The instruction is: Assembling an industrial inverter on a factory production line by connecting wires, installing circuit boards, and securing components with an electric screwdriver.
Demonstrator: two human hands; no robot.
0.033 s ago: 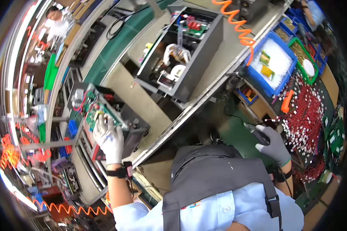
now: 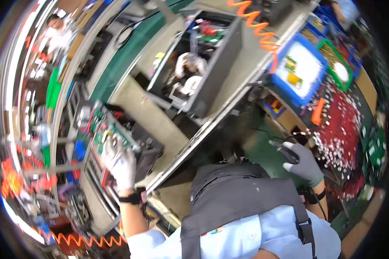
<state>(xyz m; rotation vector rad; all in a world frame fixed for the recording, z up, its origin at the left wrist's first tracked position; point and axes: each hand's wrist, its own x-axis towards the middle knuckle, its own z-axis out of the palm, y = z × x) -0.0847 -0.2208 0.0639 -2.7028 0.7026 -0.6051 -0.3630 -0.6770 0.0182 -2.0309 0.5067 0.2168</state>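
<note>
My left hand (image 2: 119, 164), in a white glove, is at the near edge of a green circuit board (image 2: 100, 129). Its fingers look stretched out and slightly apart, though motion blurs them. The board sits on an open dark metal case (image 2: 145, 155) at the left. On the right, my right hand (image 2: 306, 164) wears a grey glove and is closed around a slim black hand tool (image 2: 287, 153) with a narrow tip, perhaps an electric screwdriver. The tool is held away from the case, pointing to the upper left.
A larger open case (image 2: 216, 69) with wiring inside stands on the bench. Rightward are a blue tray (image 2: 299, 98), a green bin (image 2: 345, 86), an orange-handled tool (image 2: 318, 111) and a heap of red wires (image 2: 343, 129). An orange coiled hose (image 2: 257, 28) hangs above. Someone in white (image 2: 58, 36) is far left.
The view has tilted slightly and blurred, shifting the benches leftward. My left hand sits a little lower, still by the circuit board. My right hand keeps its grip on the black tool.
</note>
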